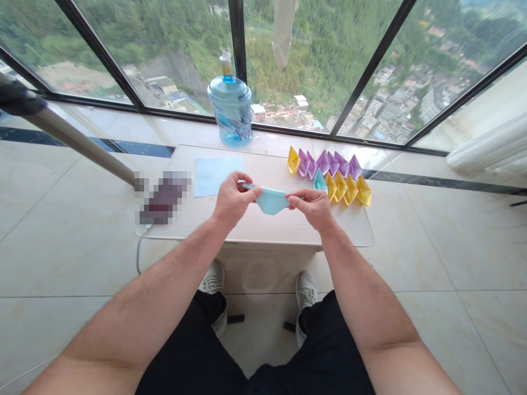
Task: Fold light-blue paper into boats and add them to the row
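Note:
Between my two hands is a folded light-blue paper, raised above the low table, its lower edge narrowing to a blunt end. My left hand pinches its left corner between thumb and fingers. At the right corner, my right hand grips it the same way. A flat light-blue sheet lies on the table just beyond my left hand. Past my right hand stand folded paper boats: a blue boat, several yellow boats and a row of purple boats.
The low pale table stands before my feet. A pixelated patch covers something at its left end, with a cable hanging down. Behind the table, a large water bottle stands by the windows. A pole slants in from the left.

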`<state>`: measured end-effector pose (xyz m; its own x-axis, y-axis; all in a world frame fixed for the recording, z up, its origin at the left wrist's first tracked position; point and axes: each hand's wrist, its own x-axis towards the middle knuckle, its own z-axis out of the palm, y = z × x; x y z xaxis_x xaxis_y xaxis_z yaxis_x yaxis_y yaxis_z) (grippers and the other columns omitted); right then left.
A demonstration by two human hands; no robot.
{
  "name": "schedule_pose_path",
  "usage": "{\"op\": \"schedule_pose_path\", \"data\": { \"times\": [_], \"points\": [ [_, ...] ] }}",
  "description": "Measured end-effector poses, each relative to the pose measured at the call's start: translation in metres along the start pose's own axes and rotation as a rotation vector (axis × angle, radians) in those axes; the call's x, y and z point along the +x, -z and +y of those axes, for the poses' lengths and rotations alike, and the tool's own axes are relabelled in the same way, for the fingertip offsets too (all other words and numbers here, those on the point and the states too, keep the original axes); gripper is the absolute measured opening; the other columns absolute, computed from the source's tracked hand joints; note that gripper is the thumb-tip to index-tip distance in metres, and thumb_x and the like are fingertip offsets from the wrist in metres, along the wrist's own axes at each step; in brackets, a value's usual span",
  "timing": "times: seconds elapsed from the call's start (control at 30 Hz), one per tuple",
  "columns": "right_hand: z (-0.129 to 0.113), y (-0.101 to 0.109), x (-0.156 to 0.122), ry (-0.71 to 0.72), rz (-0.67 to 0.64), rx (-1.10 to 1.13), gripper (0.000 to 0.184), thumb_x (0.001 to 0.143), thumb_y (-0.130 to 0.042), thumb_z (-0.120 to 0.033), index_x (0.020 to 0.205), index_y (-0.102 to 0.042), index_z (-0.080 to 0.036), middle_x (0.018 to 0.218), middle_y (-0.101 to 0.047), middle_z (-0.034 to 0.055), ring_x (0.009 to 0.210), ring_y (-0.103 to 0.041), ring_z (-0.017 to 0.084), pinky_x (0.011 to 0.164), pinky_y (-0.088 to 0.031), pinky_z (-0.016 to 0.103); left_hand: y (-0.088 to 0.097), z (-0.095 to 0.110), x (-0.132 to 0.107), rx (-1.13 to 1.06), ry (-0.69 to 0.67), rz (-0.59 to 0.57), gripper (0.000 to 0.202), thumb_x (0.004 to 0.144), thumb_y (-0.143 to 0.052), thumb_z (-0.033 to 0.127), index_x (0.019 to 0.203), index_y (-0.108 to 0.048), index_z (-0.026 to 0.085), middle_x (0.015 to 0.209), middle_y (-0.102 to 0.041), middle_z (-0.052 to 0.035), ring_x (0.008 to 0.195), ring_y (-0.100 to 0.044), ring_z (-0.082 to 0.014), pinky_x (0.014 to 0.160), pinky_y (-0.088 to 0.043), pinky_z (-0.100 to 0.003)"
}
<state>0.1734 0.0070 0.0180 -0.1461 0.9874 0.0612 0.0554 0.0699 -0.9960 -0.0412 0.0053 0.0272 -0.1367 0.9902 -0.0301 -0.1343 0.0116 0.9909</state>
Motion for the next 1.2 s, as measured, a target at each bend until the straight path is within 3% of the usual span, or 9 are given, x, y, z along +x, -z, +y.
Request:
{"op": "schedule_pose_path", "data": {
  "times": [0.1,0.2,0.37,0.53,0.77,0.9,1.03,1.13,1.2],
  "points": [
    [0.002,-0.002,0.0,0.027,0.001,-0.052,0.03,0.069,-0.082,-0.046,0.082,-0.079,-0.019,0.071,-0.073,0.0037,0.064,-0.064,0.015,0.061,-0.054,0.03,-0.002,-0.002,0.0,-0.067,0.074,-0.008,0.053,0.057,-0.084,0.028,0.104,-0.062,0.018,0.072,-0.065,0.0032,0.066,-0.062,-0.0135,0.065,-0.054,-0.028],
    [0.003,-0.005,0.0,0.044,0.013,-0.078,0.031,0.069,-0.083,-0.046,0.083,-0.076,-0.019,0.079,-0.074,0.0038,0.066,-0.063,0.014,0.061,-0.053,0.029,-0.004,-0.004,-0.001,-0.066,0.089,0.014,0.045,0.056,-0.085,0.03,0.095,-0.065,0.017,0.072,-0.065,0.0024,0.066,-0.06,-0.0131,0.066,-0.052,-0.028],
    [0.003,-0.01,0.0,0.035,0.049,-0.131,0.041,0.07,-0.082,-0.043,0.103,-0.072,-0.02,0.084,-0.075,0.0027,0.068,-0.066,0.015,0.064,-0.054,0.028,-0.007,-0.008,-0.003,-0.018,0.02,0.012,0.034,0.058,-0.085,0.032,0.083,-0.068,0.017,0.07,-0.064,0.0021,0.062,-0.057,-0.0122,0.061,-0.046,-0.026],
    [0.002,-0.009,0.001,0.014,0.054,-0.171,0.035,0.072,-0.08,-0.042,0.096,-0.077,-0.017,0.083,-0.075,0.0043,0.072,-0.067,0.017,0.07,-0.056,0.032,-0.007,-0.011,-0.004,-0.058,0.012,-0.027,0.032,0.058,-0.085,0.031,0.083,-0.068,0.018,0.071,-0.064,0.0022,0.064,-0.056,-0.0122,0.063,-0.045,-0.026],
    [0.005,-0.006,0.003,-0.025,0.055,-0.062,0.034,0.069,-0.082,-0.04,0.094,-0.078,-0.017,0.075,-0.072,0.0016,0.064,-0.063,0.014,0.064,-0.054,0.03,-0.007,-0.013,-0.003,-0.056,-0.026,-0.015,0.03,0.059,-0.084,0.029,0.082,-0.068,0.017,0.075,-0.065,0.0018,0.067,-0.056,-0.0118,0.065,-0.044,-0.025],
    [0.005,-0.006,0.004,-0.017,0.078,-0.085,0.031,0.068,-0.082,-0.039,0.089,-0.077,-0.017,0.071,-0.07,0.0006,0.063,-0.061,0.014,0.061,-0.051,0.029,-0.004,-0.007,-0.002,0.192,-0.097,-0.048,0.026,0.064,-0.078,0.031,0.085,-0.072,0.017,0.084,-0.072,-0.0019,0.078,-0.064,-0.0167,0.074,-0.051,-0.029],
    [0.003,-0.013,0.0,0.034,0.054,-0.232,0.021,0.07,-0.078,-0.034,0.083,-0.076,-0.017,0.068,-0.069,-0.0006,0.06,-0.058,0.013,0.058,-0.048,0.027,-0.001,0.003,-0.002,0.626,-0.24,-0.225,0.023,0.069,-0.074,0.03,0.089,-0.079,0.02,0.089,-0.077,-0.0038,0.089,-0.067,-0.0217,0.086,-0.051,-0.033],
    [0.004,-0.021,-0.002,0.056,0.003,-0.261,0.02,0.072,-0.077,-0.034,0.084,-0.075,-0.018,0.071,-0.07,0.0001,0.063,-0.061,0.014,0.061,-0.049,0.027,-0.002,0.006,-0.005,0.743,-0.309,-0.316,0.021,0.074,-0.072,0.035,0.087,-0.08,0.021,0.087,-0.077,-0.0036,0.088,-0.068,-0.0219,0.084,-0.05,-0.032],
    [0.005,-0.023,-0.002,0.035,0.005,-0.23,0.025,0.07,-0.079,-0.035,0.087,-0.075,-0.018,0.075,-0.072,0.0006,0.065,-0.063,0.014,0.062,-0.05,0.027,-0.003,0.005,-0.006,0.734,-0.265,-0.335,0.02,0.076,-0.07,0.035,0.084,-0.079,0.019,0.08,-0.076,-0.0029,0.077,-0.066,-0.0193,0.076,-0.05,-0.03]
  ]
}}
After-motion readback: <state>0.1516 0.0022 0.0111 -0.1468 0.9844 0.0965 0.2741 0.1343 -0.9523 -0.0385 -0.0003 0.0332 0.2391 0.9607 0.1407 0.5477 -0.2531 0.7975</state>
